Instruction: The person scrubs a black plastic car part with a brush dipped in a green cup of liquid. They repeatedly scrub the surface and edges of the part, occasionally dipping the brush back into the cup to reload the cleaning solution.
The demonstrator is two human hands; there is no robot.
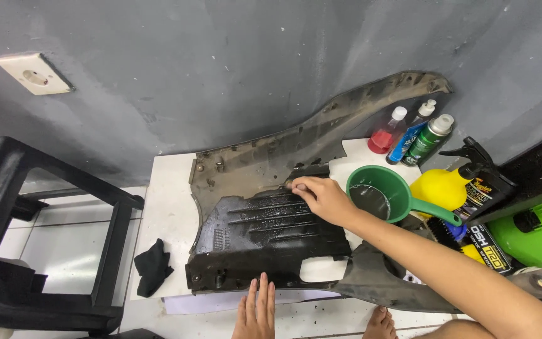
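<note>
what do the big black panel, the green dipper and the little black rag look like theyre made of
Black panel: looks like moulded plastic, ribbed, wet sheen, dusty grey at the upper part. The right hand rests on it; the left hand is at its near edge.
Green dipper: smooth glossy plastic, one colour throughout.
Black rag: soft cloth, matte and crumpled.

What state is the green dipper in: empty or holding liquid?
Holding liquid: the upright green dipper shows a pale, foamy surface low inside its bowl.
</note>
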